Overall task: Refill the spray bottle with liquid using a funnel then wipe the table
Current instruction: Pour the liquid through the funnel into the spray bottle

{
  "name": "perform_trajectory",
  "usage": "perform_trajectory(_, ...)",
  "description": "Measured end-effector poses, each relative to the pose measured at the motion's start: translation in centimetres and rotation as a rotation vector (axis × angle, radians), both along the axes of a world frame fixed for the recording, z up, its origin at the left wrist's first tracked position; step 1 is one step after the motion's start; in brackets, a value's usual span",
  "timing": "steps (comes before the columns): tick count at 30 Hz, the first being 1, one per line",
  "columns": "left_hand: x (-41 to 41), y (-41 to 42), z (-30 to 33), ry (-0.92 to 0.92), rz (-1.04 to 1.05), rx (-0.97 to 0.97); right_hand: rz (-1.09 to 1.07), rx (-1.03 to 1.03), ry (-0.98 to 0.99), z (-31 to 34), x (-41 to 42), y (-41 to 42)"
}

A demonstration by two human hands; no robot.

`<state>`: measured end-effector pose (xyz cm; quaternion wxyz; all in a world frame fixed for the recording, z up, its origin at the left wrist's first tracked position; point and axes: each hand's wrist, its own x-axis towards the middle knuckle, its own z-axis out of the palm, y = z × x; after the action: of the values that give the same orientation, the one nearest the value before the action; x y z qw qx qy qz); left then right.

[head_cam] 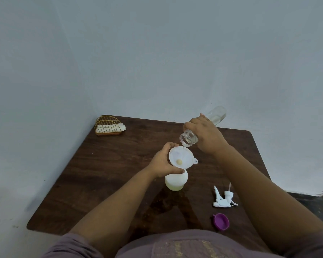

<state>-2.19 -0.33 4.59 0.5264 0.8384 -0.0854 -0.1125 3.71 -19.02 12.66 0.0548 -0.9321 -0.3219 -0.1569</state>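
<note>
A white translucent spray bottle (176,181) stands upright on the dark wooden table (108,175), holding pale yellowish liquid at its bottom. A white funnel (181,158) sits in its neck. My left hand (161,162) grips the funnel rim and the bottle top. My right hand (206,135) holds a clear bottle (189,138) tilted mouth-down over the funnel's far edge, with a thin trickle running into the funnel. The spray trigger head (223,199) lies on the table to the right, off the bottle.
A purple cap (221,221) lies near the front right edge. A gold wire holder with white folded cloths or napkins (109,128) stands at the back left corner. Walls close in behind and to the left of the table.
</note>
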Motion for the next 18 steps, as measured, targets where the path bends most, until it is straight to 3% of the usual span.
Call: perform_trajectory(18,0.24,0.04,-0.56,-0.008,0.005,0.002,-0.007,0.007,-0.001,0.18,-0.28,0.26)
